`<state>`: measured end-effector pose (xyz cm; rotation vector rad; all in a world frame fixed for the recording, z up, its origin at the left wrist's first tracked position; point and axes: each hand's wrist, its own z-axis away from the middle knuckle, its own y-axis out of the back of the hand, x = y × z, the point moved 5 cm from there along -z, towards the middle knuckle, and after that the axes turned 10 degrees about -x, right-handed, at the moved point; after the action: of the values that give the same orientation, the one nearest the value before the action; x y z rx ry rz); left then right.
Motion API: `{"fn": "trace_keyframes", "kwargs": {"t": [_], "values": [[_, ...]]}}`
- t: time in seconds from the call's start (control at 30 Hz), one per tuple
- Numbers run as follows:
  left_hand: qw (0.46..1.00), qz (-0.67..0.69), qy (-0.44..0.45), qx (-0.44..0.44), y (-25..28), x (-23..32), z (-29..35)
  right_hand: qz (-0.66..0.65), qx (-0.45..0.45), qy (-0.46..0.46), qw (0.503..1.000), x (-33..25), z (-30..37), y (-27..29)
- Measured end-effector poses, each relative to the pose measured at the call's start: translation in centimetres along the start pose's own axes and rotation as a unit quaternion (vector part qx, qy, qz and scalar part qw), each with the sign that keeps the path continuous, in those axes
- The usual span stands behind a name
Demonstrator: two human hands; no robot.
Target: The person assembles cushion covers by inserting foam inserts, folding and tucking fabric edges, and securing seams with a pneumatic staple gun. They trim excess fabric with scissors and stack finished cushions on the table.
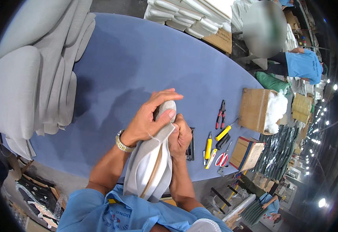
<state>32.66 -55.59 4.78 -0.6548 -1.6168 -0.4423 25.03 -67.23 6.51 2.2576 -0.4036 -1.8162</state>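
Observation:
A grey fabric-covered cushion (137, 166) stands on end against my body, its cover gaping along one side. White padding (147, 176) and a narrow brown strip (152, 174) show inside the gap. My left hand (147, 118) clasps the far rounded end, fingers over the top and thumb pressed on the near face. Beside it, the fingers of my right hand (181, 136) are curled and pinch the edge of the cover. A black tool (191, 145) lies on the blue table just right of my right hand, partly hidden by it.
Grey cushions (12, 89) are piled at the table's (111, 50) left. Pliers (221, 115), a yellow-handled screwdriver (224, 132), a yellow-handled tool (208, 146) and scissors (222, 159) lie right, near a carton (253, 110) of white stuffing and a wooden box (247, 154). A co-worker (302, 65) stands beyond.

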Motion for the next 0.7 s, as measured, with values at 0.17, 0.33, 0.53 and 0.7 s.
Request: {"fn": "trace_keyframes", "kwargs": {"t": [0.17,0.33,0.53,0.7], "values": [[0.999,-0.028,0.03,0.033,-0.5,0.8,0.6,0.061,0.02,0.003,0.998,0.6,1.9,2.0],[0.999,0.006,0.029,0.026,-1.2,-0.2,0.4,0.265,0.043,-0.271,0.924,8.2,15.8,5.6],[0.999,-0.008,0.005,0.042,-2.4,0.0,0.1,0.237,0.025,-0.298,0.924,18.4,23.3,5.5],[0.998,-0.037,0.009,0.041,-2.9,0.3,-0.1,0.233,-0.13,-0.3,0.916,8.7,13.7,7.5]]}}
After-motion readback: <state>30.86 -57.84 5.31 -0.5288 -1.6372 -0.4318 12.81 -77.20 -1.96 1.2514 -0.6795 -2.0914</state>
